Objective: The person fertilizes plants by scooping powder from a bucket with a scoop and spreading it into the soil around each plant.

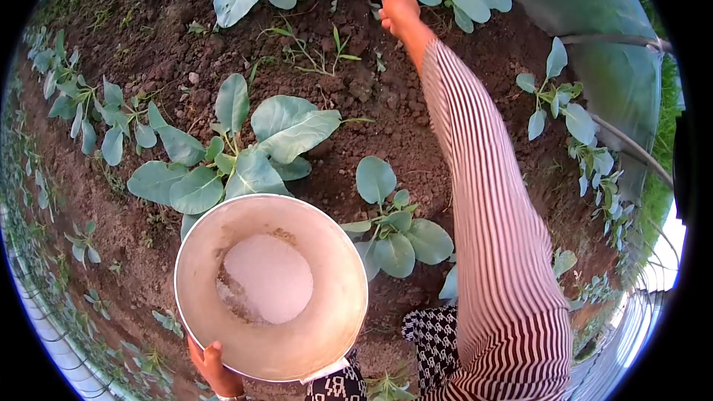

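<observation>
My left hand (215,371) grips the lower left rim of a round, pale metal bowl (338,282), its thumb over the edge. White granular material (271,278) lies in the bottom of the bowl. My right arm, in a striped sleeve, stretches far forward over the soil. At its end my right hand (399,15) is closed, low over the soil beside a leafy plant (468,0); what it holds, if anything, is hidden.
A large leafy plant (252,171) stands just beyond the bowl, a smaller one (397,241) to its right. More plants grow in the brown soil (371,134) on both sides. Greenish sheeting (609,89) with curved pipes borders the right.
</observation>
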Demonstrator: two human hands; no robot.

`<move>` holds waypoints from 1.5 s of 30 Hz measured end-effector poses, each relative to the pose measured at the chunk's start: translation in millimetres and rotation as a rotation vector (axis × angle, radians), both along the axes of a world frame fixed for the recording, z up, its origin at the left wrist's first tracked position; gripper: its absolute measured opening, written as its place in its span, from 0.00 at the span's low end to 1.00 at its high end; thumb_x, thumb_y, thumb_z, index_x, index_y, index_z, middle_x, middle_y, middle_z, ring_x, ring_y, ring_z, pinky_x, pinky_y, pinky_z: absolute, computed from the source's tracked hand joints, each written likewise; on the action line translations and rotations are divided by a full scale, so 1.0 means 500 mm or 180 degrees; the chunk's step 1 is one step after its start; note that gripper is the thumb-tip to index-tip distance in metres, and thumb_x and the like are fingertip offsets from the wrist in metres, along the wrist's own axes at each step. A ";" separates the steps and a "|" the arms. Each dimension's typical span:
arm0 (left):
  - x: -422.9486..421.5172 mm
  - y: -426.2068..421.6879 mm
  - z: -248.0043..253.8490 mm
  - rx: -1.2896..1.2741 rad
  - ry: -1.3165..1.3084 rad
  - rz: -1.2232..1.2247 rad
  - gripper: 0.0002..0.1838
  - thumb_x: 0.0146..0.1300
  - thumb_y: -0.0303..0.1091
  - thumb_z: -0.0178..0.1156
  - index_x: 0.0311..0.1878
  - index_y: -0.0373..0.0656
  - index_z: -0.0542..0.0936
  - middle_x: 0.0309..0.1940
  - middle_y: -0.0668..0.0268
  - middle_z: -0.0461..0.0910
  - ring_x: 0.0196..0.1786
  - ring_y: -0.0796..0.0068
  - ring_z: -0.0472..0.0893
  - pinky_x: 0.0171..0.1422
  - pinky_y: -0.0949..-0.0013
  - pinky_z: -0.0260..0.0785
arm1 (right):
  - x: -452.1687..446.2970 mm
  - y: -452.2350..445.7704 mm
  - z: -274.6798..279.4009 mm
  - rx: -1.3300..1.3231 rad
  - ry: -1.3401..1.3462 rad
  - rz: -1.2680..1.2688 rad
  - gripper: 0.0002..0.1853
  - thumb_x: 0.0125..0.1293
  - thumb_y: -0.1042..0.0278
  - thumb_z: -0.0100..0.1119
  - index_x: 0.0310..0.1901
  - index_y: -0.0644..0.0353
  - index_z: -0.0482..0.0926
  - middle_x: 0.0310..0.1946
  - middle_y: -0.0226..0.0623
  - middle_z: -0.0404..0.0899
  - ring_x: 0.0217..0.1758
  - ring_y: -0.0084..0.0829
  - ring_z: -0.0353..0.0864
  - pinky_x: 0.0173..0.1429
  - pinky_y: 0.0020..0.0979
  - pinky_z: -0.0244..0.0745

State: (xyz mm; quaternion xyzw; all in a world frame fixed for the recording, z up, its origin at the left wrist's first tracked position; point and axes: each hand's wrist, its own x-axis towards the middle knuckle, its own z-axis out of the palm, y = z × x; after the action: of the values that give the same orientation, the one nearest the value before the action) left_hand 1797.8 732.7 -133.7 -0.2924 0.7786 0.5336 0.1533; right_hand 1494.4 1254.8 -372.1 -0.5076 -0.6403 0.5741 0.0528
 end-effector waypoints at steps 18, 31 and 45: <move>-0.004 -0.009 0.008 0.0041 -0.0049 0.0046 0.34 0.50 0.46 0.54 0.58 0.33 0.67 0.48 0.57 0.72 0.49 0.66 0.72 0.54 0.65 0.64 | 0.277 -0.091 -0.133 0.2008 0.0221 0.1809 0.22 0.64 0.65 0.52 0.61 0.55 0.71 0.26 0.42 0.76 0.25 0.33 0.75 0.29 0.39 0.73; 0.006 -0.062 0.010 -0.1069 0.0020 -0.1013 0.20 0.61 0.35 0.53 0.50 0.28 0.73 0.52 0.46 0.72 0.48 0.54 0.74 0.53 0.59 0.67 | -0.006 0.100 -0.059 0.2662 -0.0039 0.1943 0.16 0.62 0.62 0.49 0.46 0.62 0.76 0.29 0.51 0.80 0.38 0.52 0.79 0.45 0.48 0.72; 0.031 -0.026 -0.015 0.0039 0.0203 0.0190 0.22 0.52 0.36 0.55 0.48 0.33 0.68 0.39 0.61 0.72 0.37 0.71 0.71 0.43 0.67 0.67 | 0.287 0.040 -0.022 0.3060 0.0593 0.1783 0.14 0.61 0.63 0.50 0.43 0.62 0.76 0.22 0.45 0.76 0.27 0.44 0.77 0.33 0.40 0.70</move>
State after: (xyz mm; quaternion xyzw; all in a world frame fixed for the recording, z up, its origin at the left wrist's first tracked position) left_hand 1813.3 719.4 -141.1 -0.2974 0.7708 0.5517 0.1142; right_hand 1638.0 1274.8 -383.1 -0.1843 -0.9327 0.2523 0.1799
